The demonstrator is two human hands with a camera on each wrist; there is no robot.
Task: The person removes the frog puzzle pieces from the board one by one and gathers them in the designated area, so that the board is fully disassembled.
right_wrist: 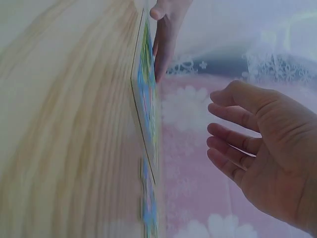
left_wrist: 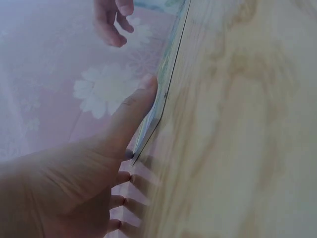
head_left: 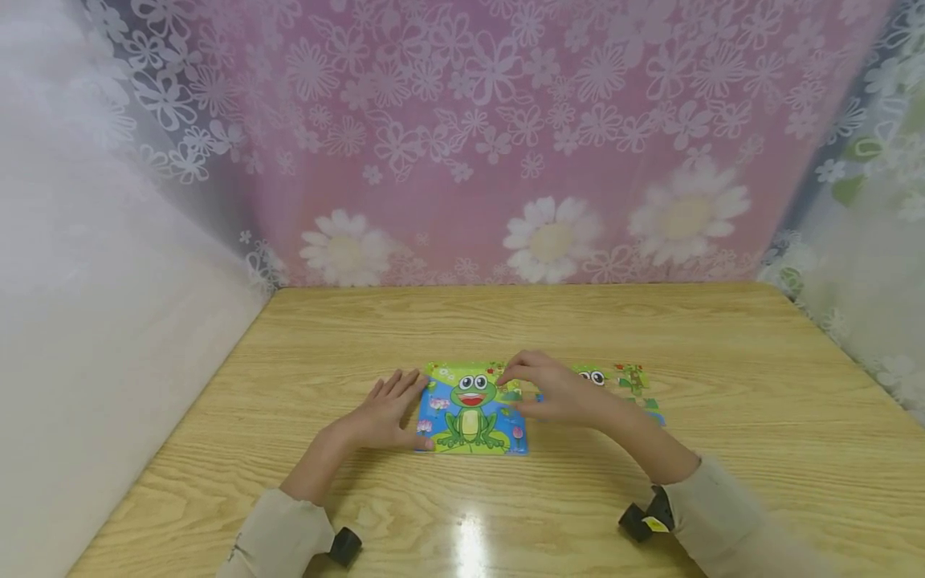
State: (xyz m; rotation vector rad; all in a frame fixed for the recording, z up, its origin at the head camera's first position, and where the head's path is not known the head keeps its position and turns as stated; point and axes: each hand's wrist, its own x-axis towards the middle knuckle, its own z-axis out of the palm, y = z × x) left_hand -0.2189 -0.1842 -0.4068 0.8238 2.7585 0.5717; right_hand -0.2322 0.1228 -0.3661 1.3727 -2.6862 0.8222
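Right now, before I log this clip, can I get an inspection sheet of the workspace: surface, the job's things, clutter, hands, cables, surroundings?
Surface: wooden table, light grain, with a glare spot near the front edge.
Job's things: frog puzzle lying flat at the table's middle; a second frog picture lies flat to its right, partly hidden by the right forearm.
Clutter: nothing seen.
Hands: left hand flat on the table, fingers straight, thumb against the puzzle's left edge; right hand over the puzzle's upper right part, fingers loosely bent, holding nothing as far as the right wrist view shows.
Cables: nothing seen; small black cameras sit at both wrists.
Surroundings: pink flower-print backdrop behind, white lace-covered walls at both sides.
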